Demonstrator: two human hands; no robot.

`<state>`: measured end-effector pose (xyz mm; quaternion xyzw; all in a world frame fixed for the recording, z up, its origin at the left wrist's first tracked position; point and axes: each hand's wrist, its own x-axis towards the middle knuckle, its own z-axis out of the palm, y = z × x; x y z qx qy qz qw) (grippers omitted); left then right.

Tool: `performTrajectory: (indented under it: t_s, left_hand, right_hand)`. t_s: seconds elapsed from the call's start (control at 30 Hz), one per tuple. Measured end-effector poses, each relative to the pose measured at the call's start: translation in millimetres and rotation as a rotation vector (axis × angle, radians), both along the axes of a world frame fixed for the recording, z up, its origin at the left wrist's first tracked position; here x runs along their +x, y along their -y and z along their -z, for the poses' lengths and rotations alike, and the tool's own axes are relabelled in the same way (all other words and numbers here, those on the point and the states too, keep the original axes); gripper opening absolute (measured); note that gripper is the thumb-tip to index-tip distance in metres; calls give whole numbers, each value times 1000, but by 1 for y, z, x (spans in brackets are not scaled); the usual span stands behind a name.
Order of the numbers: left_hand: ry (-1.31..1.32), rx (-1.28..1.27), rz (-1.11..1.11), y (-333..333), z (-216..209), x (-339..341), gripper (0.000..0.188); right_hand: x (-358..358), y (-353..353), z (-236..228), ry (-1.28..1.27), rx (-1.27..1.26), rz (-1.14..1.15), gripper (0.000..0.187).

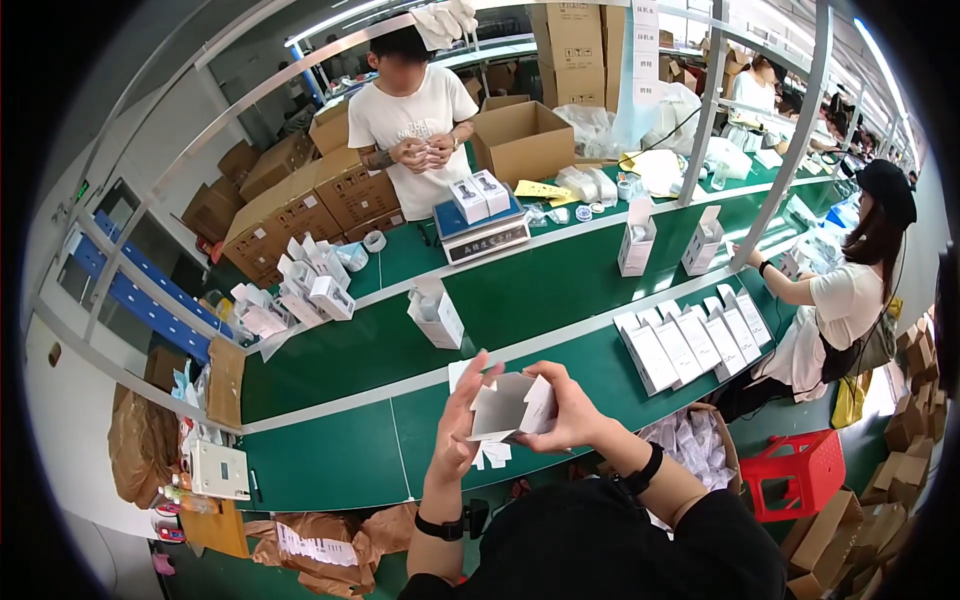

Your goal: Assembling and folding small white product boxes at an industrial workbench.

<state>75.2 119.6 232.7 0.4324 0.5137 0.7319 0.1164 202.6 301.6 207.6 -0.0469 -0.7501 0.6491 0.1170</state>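
Note:
Both of my hands hold a small white cardboard box [505, 405] with open flaps, raised above the near edge of the green table [330, 450]. My left hand [460, 415] presses its left side with fingers stretched upward. My right hand [570, 405] grips the right flap. Each of my wrists wears a black band. A few white paper pieces [492, 455] lie on the table just under the box.
An upright white box [437, 318] stands on the green belt ahead. A row of flat white boxes [690, 335] lies to the right near a seated person [845, 300]. Across, another person [415, 120] stands behind a blue scale [480, 232]. A red stool [800, 472] sits right.

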Motion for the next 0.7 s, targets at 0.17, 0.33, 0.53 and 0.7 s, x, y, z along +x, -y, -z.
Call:
performTrajectory:
  t_s: [0.17,0.33,0.53,0.7]
  left_hand:
    - [115,-148,209,-11,12,-10,64]
    - [-553,-295,-285,-29,19,14,67]
    - [482,189,121,-61,16,37,45]
    - [485,-188,-26,-71,29,41,40]
  right_hand:
    - [-3,-10,-11,-246,46,19,96]
    - [2,4,-38,-149,-157,152,62]
    - [0,3,-28,-162,-165,329,42]
    - [-7,6,-9,-177,-49,432,39]
